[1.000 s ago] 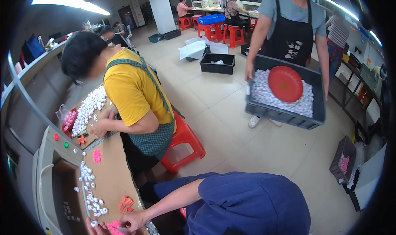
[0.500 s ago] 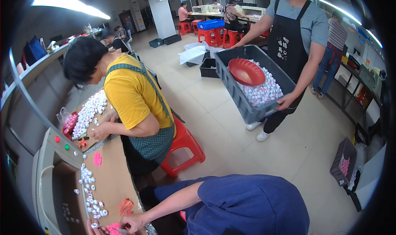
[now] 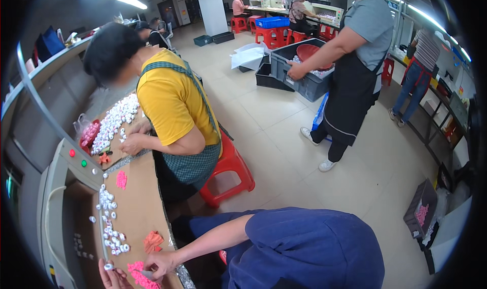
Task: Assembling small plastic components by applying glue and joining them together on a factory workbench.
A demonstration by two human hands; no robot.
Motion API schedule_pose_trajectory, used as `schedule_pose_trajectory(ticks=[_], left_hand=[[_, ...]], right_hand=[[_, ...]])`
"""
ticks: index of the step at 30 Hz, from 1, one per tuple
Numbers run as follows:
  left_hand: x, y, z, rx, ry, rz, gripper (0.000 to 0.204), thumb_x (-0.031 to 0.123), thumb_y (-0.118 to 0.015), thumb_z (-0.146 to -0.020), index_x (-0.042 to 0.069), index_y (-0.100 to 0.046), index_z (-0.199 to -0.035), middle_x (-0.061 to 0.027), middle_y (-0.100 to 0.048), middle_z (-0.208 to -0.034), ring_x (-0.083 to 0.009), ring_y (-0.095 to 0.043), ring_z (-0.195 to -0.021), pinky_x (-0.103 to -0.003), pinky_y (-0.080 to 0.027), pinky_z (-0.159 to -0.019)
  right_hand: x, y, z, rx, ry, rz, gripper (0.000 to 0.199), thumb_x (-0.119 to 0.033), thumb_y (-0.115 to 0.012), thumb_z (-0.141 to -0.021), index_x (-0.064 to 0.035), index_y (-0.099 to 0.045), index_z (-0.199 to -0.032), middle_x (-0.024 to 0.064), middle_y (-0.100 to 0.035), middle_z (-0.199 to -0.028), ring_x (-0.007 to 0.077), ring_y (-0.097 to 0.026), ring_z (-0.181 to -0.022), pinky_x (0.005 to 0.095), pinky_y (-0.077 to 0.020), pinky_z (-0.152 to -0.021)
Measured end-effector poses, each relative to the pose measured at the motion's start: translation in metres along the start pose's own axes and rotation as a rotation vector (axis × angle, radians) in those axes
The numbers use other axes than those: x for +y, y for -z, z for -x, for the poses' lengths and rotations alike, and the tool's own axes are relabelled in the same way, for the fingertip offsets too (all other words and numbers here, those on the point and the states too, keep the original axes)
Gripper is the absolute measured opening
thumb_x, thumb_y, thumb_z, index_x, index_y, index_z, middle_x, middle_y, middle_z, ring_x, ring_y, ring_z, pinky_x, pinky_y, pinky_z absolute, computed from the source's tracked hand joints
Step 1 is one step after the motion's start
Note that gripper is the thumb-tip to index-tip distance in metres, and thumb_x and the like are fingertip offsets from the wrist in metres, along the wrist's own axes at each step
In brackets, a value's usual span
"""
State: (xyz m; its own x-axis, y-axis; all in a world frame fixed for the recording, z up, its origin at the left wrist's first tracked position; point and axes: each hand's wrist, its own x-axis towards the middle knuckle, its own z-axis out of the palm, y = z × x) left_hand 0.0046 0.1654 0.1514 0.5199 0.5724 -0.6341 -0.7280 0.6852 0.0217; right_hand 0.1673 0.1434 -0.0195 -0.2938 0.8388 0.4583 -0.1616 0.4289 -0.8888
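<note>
My left hand (image 3: 114, 278), cut by the lower edge, pinches a round white bead (image 3: 108, 266) with a dark centre. Across from it my right hand (image 3: 161, 263) grips a small grey pointed tool (image 3: 147, 275); whether it is tweezers or a blade, I cannot tell. Its tip reaches into a heap of small pink pieces (image 3: 136, 269) on the brown worktop (image 3: 139, 208). Just beyond that hand lies a crumpled orange scrap (image 3: 153, 242). Several white beads (image 3: 109, 215) form a loose line along the machine's side of the worktop.
A grey machine (image 3: 56, 197) with red and green buttons borders the worktop. A co-worker in yellow (image 3: 170, 101) sits on a red stool (image 3: 236, 172) by a large bead pile (image 3: 119, 114). Another person (image 3: 355, 60) stands right, holding a grey crate (image 3: 304, 86) with a red bowl inside.
The standing person has turned and swung the crate away toward the back. My view has shifted slightly. Both my hands keep their hold near the pink pieces.
</note>
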Motion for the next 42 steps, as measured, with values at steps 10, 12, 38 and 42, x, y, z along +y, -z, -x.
schedule_pose_trajectory(ticks=[10,12,38,42], left_hand=[[0.014,0.049,-0.031,-0.289,-1.074,-1.203,0.04,0.013,-0.056,-0.084,0.004,-0.046,-0.122,-0.004,-0.056,-0.092,-0.0115,-0.051,-0.074,-0.021,-0.041,-0.066],[0.011,0.052,-0.032,-0.302,-1.026,-1.158,0.041,0.009,-0.056,-0.083,0.003,-0.045,-0.122,-0.0044,-0.056,-0.092,-0.0117,-0.052,-0.075,-0.021,-0.042,-0.067],[0.099,0.066,-0.001,-0.074,-1.499,-1.435,0.037,0.023,-0.047,-0.091,0.005,-0.044,-0.123,-0.016,-0.05,-0.115,-0.0237,-0.055,-0.092,-0.032,-0.048,-0.079],[0.119,0.08,-0.006,-0.205,-2.137,-1.92,0.036,0.019,-0.044,-0.092,0.006,-0.041,-0.126,-0.0123,-0.05,-0.117,-0.0237,-0.055,-0.092,-0.034,-0.049,-0.077]], right_hand=[[-0.003,0.0,0.001,-0.052,0.021,-0.04,0.025,-0.018,-0.065,-0.067,0.0021,-0.061,-0.082,0.0027,-0.053,-0.059,0.0076,-0.048,-0.053,0.0237,-0.0373,-0.048],[-0.004,-0.001,0.004,-0.053,0.026,-0.049,0.026,-0.018,-0.065,-0.067,0.0022,-0.061,-0.082,0.0034,-0.052,-0.058,0.0082,-0.048,-0.053,0.0238,-0.0372,-0.047],[0.069,-0.015,-0.013,-0.025,0.031,-0.129,0.022,-0.02,-0.062,-0.071,-0.001,-0.06,-0.081,0.0038,-0.055,-0.065,0.011,-0.052,-0.059,0.0263,-0.0403,-0.053],[0.119,-0.032,-0.045,-0.111,-0.101,-0.307,0.017,-0.02,-0.061,-0.076,-0.0035,-0.061,-0.082,0.0023,-0.057,-0.068,0.0103,-0.055,-0.064,0.0258,-0.0431,-0.057]])
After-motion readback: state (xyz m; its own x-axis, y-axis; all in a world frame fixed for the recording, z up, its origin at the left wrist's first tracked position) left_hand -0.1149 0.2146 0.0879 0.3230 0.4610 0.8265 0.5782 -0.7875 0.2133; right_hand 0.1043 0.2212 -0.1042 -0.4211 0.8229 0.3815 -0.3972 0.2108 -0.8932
